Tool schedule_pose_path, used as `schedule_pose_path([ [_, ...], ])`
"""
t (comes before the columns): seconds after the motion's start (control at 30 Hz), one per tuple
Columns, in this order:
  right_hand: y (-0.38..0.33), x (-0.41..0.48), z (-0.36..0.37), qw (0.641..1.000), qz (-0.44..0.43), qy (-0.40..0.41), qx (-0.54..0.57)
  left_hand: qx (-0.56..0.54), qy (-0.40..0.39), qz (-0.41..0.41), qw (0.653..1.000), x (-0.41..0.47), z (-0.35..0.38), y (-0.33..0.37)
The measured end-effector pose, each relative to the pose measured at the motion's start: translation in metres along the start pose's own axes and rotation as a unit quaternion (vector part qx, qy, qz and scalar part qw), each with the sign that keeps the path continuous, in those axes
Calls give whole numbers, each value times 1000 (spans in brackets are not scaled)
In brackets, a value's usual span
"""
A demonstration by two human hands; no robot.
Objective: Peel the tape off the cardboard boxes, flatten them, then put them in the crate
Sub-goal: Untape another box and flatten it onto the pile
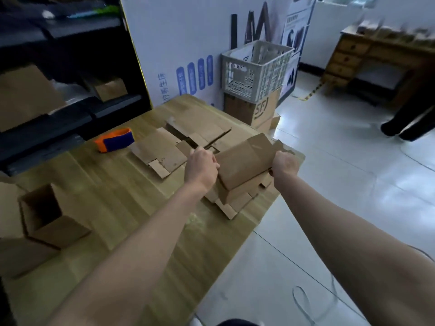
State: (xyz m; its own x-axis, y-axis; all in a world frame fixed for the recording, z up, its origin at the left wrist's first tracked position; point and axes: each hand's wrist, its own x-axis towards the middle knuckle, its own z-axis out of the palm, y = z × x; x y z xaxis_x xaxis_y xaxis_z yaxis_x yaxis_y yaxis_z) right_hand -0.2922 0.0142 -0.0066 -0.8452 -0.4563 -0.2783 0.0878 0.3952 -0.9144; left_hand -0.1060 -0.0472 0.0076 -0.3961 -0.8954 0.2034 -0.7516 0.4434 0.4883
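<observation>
I hold a flattened brown cardboard box (244,162) tilted above the table's right edge. My left hand (201,167) grips its left end and my right hand (284,164) grips its right end. Under it lies a small pile of flattened boxes (237,201). More flattened cardboard (162,150) is spread on the wooden table (113,201) further back. An open, unflattened box (47,216) lies on its side at the table's left. The white slatted crate (255,71) stands beyond the table on a printed carton (259,111).
An orange and blue tape dispenser (115,140) sits at the table's back left. Dark shelves (58,67) with boxes stand on the left. Tiled floor (341,172) spreads to the right, with a wooden desk (367,55) and a person's dark legs (409,123) far right.
</observation>
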Motion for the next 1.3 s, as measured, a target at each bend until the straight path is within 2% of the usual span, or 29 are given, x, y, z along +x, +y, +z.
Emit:
schedule_pose_path([
  [0.1,4,5,-13,999,18,37,2,19,-12,13,1000,5,7,15],
  [0.27,16,17,-34,996,16,25,-85,54,-79,16,995,-2,36,22],
  [0.37,39,21,-41,993,47,-1,-108,74,-132,10,988,-9,52,20],
  [0.43,53,22,-44,980,27,-32,-193,83,-152,6,985,-12,59,19],
  [0.5,59,21,-45,975,-23,-43,-217,95,-161,23,982,-13,64,21],
  [0.53,60,23,-47,965,-63,-49,-250,105,-164,37,980,-13,66,24],
  [0.57,56,24,-48,938,-117,-75,-317,118,-165,51,978,-14,68,26],
  [0.63,52,28,-47,862,-224,-158,-427,142,-155,76,975,-13,70,27],
  [0.67,48,28,-45,832,-248,-198,-455,149,-147,87,974,-13,71,26],
  [0.87,31,37,-33,764,-248,-253,-538,123,-37,116,985,-25,73,14],
  [0.93,26,39,-33,760,-238,-266,-543,131,-29,121,984,-28,75,17],
  [1.1,25,40,-32,783,-209,-279,-514,137,-54,125,981,-24,77,26],
  [1.2,24,41,-33,784,-210,-281,-512,62,-89,50,993,-18,74,27],
  [1.3,24,41,-32,785,-214,-282,-508,-20,-157,-47,986,-8,67,25],
])
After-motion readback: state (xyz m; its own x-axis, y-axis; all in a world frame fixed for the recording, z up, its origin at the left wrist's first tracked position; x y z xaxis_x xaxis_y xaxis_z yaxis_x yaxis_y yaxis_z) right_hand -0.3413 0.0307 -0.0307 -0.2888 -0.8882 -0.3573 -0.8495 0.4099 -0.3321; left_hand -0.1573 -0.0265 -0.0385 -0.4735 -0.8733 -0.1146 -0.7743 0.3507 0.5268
